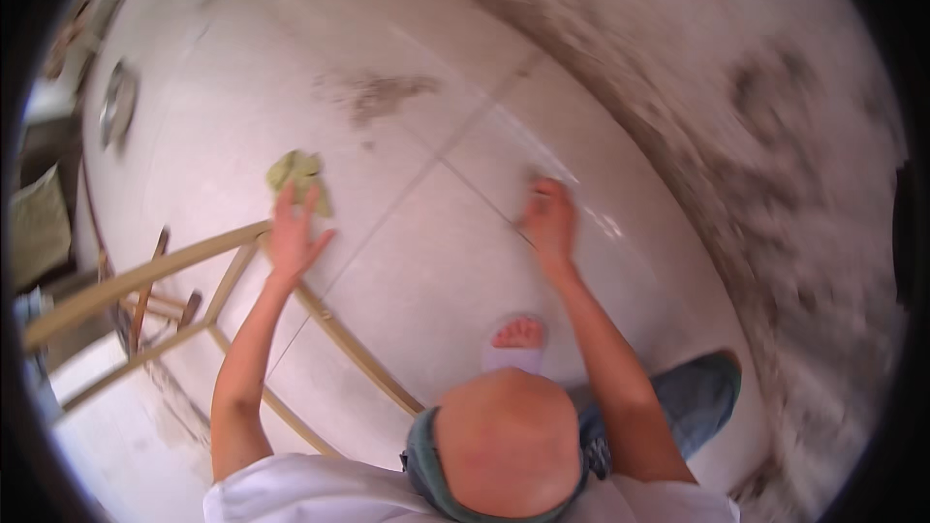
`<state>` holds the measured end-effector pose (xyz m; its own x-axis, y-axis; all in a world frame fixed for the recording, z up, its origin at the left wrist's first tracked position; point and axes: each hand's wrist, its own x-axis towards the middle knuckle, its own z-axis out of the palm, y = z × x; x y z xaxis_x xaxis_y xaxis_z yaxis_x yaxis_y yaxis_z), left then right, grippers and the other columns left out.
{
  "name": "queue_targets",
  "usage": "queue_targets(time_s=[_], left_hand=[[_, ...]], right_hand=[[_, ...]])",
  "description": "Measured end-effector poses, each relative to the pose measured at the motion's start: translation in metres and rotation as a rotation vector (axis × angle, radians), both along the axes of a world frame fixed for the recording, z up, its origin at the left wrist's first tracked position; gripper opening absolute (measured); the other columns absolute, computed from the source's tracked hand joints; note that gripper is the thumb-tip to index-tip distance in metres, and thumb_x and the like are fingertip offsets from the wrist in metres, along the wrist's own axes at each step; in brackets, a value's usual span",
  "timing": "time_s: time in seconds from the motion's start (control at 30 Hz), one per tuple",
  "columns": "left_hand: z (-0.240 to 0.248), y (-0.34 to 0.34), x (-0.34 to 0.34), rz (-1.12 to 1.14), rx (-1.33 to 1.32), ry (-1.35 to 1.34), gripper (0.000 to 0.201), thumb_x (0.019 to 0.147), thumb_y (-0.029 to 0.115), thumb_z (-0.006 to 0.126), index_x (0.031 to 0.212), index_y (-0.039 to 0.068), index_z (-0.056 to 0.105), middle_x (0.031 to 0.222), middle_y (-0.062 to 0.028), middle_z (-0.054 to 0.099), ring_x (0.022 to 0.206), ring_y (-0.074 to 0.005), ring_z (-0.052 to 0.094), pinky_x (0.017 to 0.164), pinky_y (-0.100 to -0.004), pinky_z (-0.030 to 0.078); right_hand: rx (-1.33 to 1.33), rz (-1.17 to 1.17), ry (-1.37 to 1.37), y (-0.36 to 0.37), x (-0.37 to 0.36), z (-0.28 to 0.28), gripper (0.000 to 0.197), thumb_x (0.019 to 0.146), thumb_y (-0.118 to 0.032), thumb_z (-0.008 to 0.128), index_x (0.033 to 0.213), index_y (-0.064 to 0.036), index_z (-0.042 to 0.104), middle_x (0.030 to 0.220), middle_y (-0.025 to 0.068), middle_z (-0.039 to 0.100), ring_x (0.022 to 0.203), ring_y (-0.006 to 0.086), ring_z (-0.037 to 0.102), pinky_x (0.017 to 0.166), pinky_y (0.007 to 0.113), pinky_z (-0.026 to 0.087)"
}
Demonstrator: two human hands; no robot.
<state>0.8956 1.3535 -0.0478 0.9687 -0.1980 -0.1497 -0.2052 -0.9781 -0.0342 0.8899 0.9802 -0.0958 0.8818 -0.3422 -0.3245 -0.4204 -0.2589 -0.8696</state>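
My left hand [294, 240] reaches forward over the pale tiled floor [426, 261], its fingers spread. At its fingertips is a crumpled yellow-green cloth [296, 170]; whether the fingers touch it I cannot tell. Under and beside my left wrist stands a light wooden frame [354, 349] made of thin bars. My right hand [550, 223] is further right, low over the floor near a tile joint. Its fingers are curled and blurred, and a small dark patch shows at their tips, too smeared to name.
A patch of brown dirt [378, 95] lies on the tiles ahead. A rough, stained wall [717, 136] runs along the right. At the far left are a round metal object [117, 107] and small wooden legs [150, 295]. My bare knee [509, 441] and foot [518, 333] are close below.
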Motion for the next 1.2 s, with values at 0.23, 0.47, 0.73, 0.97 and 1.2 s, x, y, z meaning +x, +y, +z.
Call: queue_targets(time_s=[0.23,0.47,0.73,0.97,1.2], left_hand=[[-0.046,0.007,0.008,0.267,-0.202,0.042,0.079,0.065,0.032,0.073,0.133,0.023,0.035,0.142,-0.0241,0.01,0.124,-0.0487,0.022,0.097,-0.0436,0.035],[-0.051,0.0,0.026,0.243,-0.14,0.171,0.079,0.057,0.028,0.078,0.127,0.032,0.042,0.14,-0.0252,0.015,0.119,-0.0479,0.033,0.073,-0.0413,0.052],[-0.058,0.044,0.052,0.202,-0.055,0.214,0.063,0.069,0.0,0.059,0.122,0.032,0.049,0.138,-0.0234,0.022,0.115,-0.0443,0.039,0.079,-0.0396,0.05],[-0.028,0.062,0.06,0.574,-0.434,-0.051,0.04,0.068,-0.01,0.046,0.098,0.012,0.062,0.103,-0.0123,0.058,0.082,-0.0298,0.059,0.07,-0.0355,0.047],[0.108,0.051,0.015,0.909,-0.55,-0.271,0.034,0.066,-0.011,0.045,0.092,0.006,0.059,0.091,-0.0084,0.058,0.072,-0.0212,0.056,0.058,-0.0277,0.044]], right_hand=[[-0.312,0.32,-0.036,0.099,0.085,-0.044,0.011,0.075,-0.008,0.059,0.085,-0.0064,0.054,0.088,0.0137,0.057,0.08,0.0301,0.057,0.071,0.038,0.046],[-0.445,1.179,-0.089,0.088,0.2,0.03,0.009,0.077,-0.007,0.052,0.087,-0.0059,0.052,0.085,0.0163,0.056,0.078,0.0337,0.057,0.069,0.04,0.046],[-0.77,1.803,-0.432,0.104,0.259,0.153,0.014,0.079,-0.009,0.046,0.089,-0.0091,0.056,0.088,0.0131,0.056,0.078,0.0322,0.058,0.067,0.041,0.046],[-0.091,1.746,-0.419,0.178,0.139,0.004,0.016,0.077,-0.008,0.047,0.088,-0.01,0.059,0.09,0.0118,0.055,0.083,0.0292,0.057,0.073,0.038,0.047],[0.092,2.089,-0.906,0.226,0.057,-0.084,0.011,0.077,-0.008,0.049,0.088,-0.0038,0.051,0.088,0.0093,0.053,0.078,0.0205,0.058,0.054,0.034,0.051]])
